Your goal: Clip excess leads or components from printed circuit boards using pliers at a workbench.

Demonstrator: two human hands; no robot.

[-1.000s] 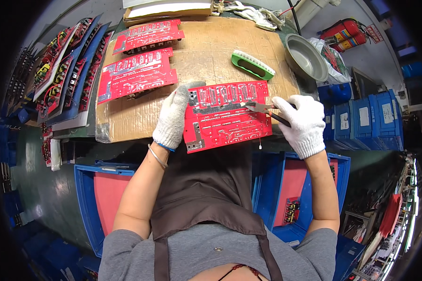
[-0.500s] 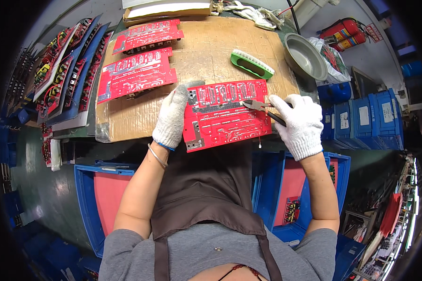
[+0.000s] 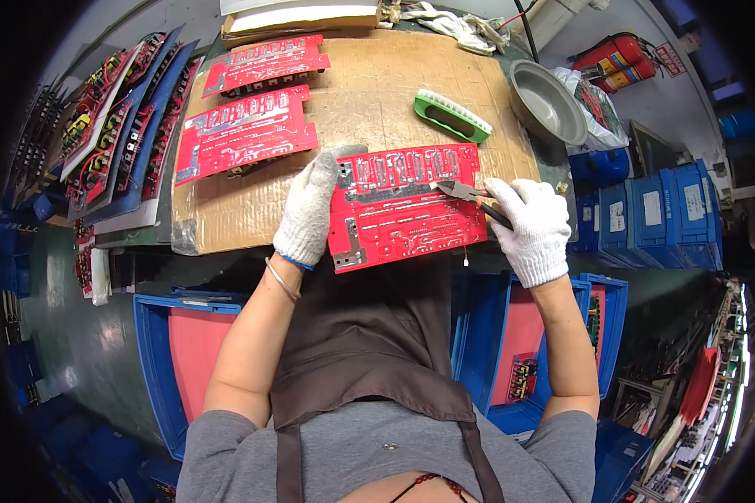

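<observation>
A red circuit board [image 3: 411, 220] is tilted up at the table's near edge, its soldered side facing me. My left hand [image 3: 306, 210], in a white knit glove, grips the board's left edge. In my gloved right hand [image 3: 530, 226] is a pair of cutting pliers [image 3: 470, 195] with dark handles. Their jaws lie over the silvery solder strip in the board's upper middle; whether the tips touch it I cannot tell. Two similar boards, an upper one [image 3: 264, 65] and a lower one [image 3: 245, 134], rest on the cardboard to the left, solder side up.
Cardboard [image 3: 369, 88] covers the table. A green brush [image 3: 451, 117] with white bristles lies on it, beside a metal bowl [image 3: 548, 102]. Boards stand in a rack [image 3: 130, 142] at left. Blue bins [image 3: 658, 216] are stacked at right; a lined blue crate [image 3: 155, 360] is below.
My right hand has shifted slightly left and down with the pliers, which have turned a little. The board and my left hand stay nearly in place.
</observation>
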